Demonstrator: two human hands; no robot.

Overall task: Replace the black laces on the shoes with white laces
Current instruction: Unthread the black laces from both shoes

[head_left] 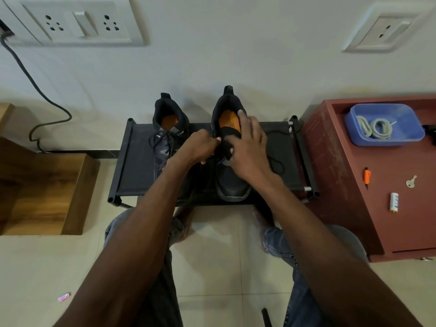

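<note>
Head view, left to right: a wooden step [47, 192] on the tiled floor [224, 256], then a low black rack [132, 175] against the white wall [212, 67]. On it stands the still-laced left shoe [165, 138]; the left hand [200, 147] pinches the right shoe [232, 161] at its eyelets, and the right hand [250, 147] grips its tongue and collar. White laces [375, 128] lie coiled in a blue tub [410, 135] on the maroon cabinet [349, 185].

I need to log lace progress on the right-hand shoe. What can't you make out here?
Head view only:
- Right shoe's eyelets: hidden under both hands, left hand, right hand.
- Left shoe's toe: behind the left forearm.
- White laces in the blue tray: count too small to tell.
</note>
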